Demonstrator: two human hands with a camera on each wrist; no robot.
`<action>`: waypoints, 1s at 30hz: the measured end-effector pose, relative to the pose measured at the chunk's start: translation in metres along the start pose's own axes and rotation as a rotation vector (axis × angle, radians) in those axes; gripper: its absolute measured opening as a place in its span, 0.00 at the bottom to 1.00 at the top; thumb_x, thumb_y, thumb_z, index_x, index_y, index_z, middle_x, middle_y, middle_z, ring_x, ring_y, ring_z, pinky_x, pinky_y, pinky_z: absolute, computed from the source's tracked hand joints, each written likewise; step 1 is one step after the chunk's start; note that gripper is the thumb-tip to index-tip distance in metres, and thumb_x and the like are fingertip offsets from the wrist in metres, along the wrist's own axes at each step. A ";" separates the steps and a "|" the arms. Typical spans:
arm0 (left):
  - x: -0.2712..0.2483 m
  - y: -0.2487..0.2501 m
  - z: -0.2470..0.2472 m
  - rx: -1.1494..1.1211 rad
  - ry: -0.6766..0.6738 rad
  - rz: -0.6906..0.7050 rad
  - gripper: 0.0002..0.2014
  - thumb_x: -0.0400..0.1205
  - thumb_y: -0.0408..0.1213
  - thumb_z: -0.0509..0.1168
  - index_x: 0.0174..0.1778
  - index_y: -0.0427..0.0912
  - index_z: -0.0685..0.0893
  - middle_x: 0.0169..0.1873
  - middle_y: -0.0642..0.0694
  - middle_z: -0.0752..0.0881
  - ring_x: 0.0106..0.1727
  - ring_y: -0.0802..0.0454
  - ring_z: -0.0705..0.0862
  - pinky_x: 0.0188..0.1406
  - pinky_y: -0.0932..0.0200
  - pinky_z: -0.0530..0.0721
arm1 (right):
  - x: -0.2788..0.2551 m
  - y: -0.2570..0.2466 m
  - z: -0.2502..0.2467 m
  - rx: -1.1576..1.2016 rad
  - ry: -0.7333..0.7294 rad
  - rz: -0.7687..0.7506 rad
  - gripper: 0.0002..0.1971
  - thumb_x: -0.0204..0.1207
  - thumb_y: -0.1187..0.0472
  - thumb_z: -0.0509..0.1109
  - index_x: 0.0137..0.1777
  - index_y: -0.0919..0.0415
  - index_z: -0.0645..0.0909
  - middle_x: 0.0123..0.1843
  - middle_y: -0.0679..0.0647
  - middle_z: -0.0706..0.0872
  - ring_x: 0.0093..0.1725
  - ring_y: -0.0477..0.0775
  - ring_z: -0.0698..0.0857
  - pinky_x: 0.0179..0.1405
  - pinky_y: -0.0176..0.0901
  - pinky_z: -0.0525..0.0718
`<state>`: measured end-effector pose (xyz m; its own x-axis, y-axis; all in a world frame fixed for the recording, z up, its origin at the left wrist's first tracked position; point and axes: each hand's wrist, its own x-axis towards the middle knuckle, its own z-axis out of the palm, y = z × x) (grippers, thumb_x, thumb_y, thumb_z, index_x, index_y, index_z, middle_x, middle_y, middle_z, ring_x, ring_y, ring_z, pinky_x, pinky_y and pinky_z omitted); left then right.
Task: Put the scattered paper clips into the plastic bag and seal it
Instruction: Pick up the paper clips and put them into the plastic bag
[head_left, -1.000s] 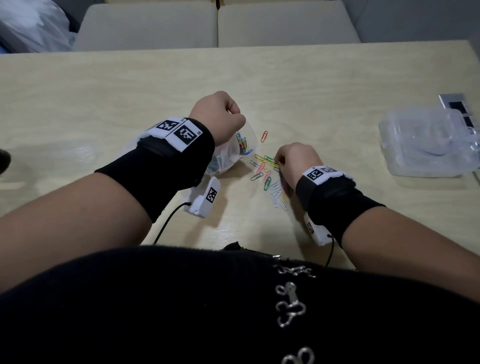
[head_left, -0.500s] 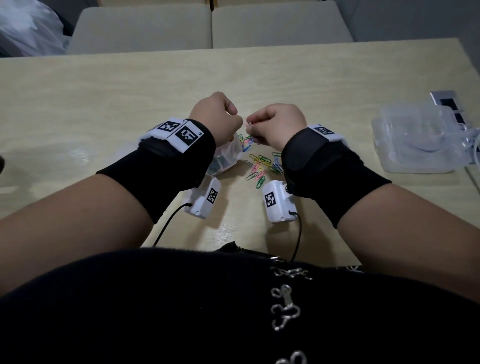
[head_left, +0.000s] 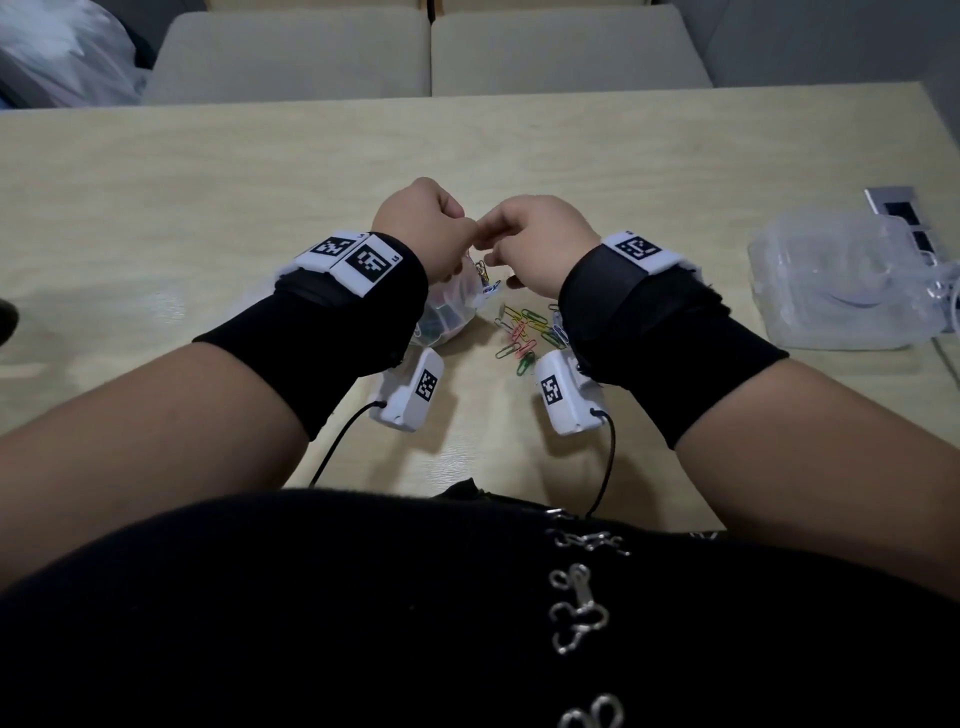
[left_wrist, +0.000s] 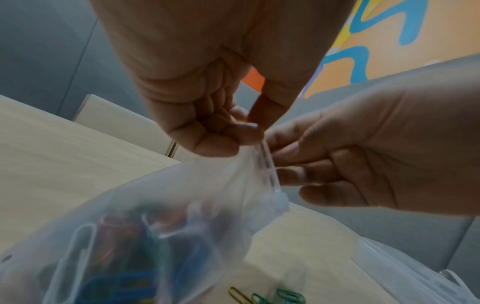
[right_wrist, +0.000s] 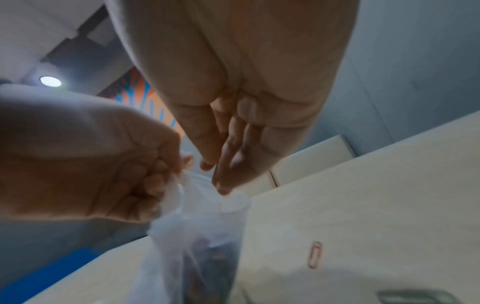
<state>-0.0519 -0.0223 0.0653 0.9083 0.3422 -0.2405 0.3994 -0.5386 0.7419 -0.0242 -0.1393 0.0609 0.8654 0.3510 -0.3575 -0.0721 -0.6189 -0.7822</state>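
Observation:
My left hand (head_left: 441, 234) pinches the top edge of the clear plastic bag (head_left: 449, 312) and holds it up off the table; the bag (left_wrist: 155, 236) has several coloured paper clips inside. My right hand (head_left: 498, 249) is right beside the left hand at the bag's mouth. In the right wrist view its fingers (right_wrist: 226, 181) point down, fairly straight, and touch the bag's rim (right_wrist: 233, 199); I see nothing held in them. Several loose paper clips (head_left: 524, 335) lie on the table below my right wrist. One pinkish clip (right_wrist: 314, 257) lies apart from the others.
A clear plastic container (head_left: 841, 291) stands at the right of the wooden table (head_left: 208, 197), next to a metal socket plate (head_left: 898, 208). Two grey chair seats (head_left: 431, 52) stand beyond the far edge, and a pale bag (head_left: 57, 57) is at the far left.
My right hand has lifted from the pile of clips on the table up to the bag's mouth beside my left hand. The left hand has kept holding the bag.

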 end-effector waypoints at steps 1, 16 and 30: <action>0.000 0.001 0.000 0.011 0.001 0.003 0.04 0.72 0.33 0.60 0.34 0.47 0.74 0.25 0.47 0.84 0.28 0.45 0.84 0.46 0.43 0.90 | 0.000 0.006 -0.003 0.044 0.051 -0.019 0.16 0.76 0.74 0.62 0.44 0.50 0.83 0.49 0.52 0.90 0.51 0.51 0.89 0.52 0.51 0.89; -0.003 0.000 -0.006 0.043 0.007 0.014 0.06 0.72 0.33 0.59 0.30 0.47 0.73 0.27 0.48 0.81 0.33 0.42 0.84 0.50 0.43 0.89 | -0.018 0.113 0.018 -0.704 -0.119 0.680 0.48 0.30 0.46 0.81 0.52 0.68 0.68 0.47 0.63 0.86 0.49 0.72 0.87 0.58 0.70 0.80; -0.006 -0.001 -0.008 0.067 -0.038 0.031 0.05 0.72 0.33 0.59 0.32 0.47 0.73 0.27 0.48 0.82 0.31 0.43 0.84 0.47 0.43 0.90 | -0.010 0.106 0.022 -0.671 0.092 0.218 0.41 0.60 0.39 0.80 0.68 0.59 0.69 0.67 0.61 0.66 0.59 0.66 0.78 0.56 0.51 0.81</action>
<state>-0.0592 -0.0173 0.0709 0.9241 0.2954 -0.2426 0.3770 -0.5996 0.7059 -0.0508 -0.1932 -0.0297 0.9067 0.1276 -0.4020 0.0472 -0.9778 -0.2040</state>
